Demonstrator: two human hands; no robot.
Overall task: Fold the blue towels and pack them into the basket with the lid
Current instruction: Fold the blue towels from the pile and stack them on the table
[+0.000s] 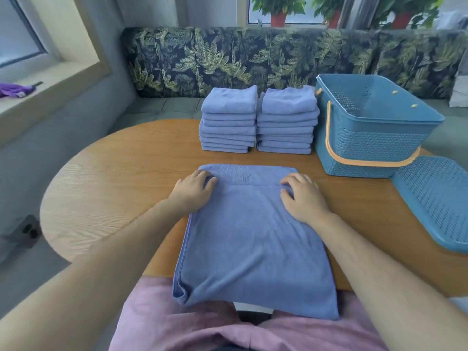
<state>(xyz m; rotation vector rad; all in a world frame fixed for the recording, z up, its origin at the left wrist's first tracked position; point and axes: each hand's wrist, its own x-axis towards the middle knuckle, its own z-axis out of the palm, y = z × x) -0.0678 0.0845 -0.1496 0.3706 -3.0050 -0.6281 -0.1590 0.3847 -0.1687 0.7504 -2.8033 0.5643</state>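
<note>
Left of the basket (367, 145) and nearer the person, a large blue towel (253, 236) lies on the wooden surface (114, 178), doubled over, with its near end hanging off the edge above a pink garment (177, 325); the upper layer stops short of the far end, so a strip of the lower layer shows beyond its hem. The left grip (195, 191) (a bare hand, like the other) lies on the hem's corner farther from the basket, fingers fairly straight and pressing the cloth down; the right grip (302, 196) sits at the corner closer to the basket, fingers curled and pinching the hem. Just left of the basket stand two stacks of folded blue towels, the left stack (229, 120) and the right stack (287, 120); the right one is just beside the basket's wall, though I cannot tell whether they touch. The basket stands uncovered, its orange handle (329, 138) hanging down across the near wall; its lid (435, 198) lies on the basket's right, nearer the person, just beside its near corner. Behind the basket runs a leaf-print bench back (253, 57).
</note>
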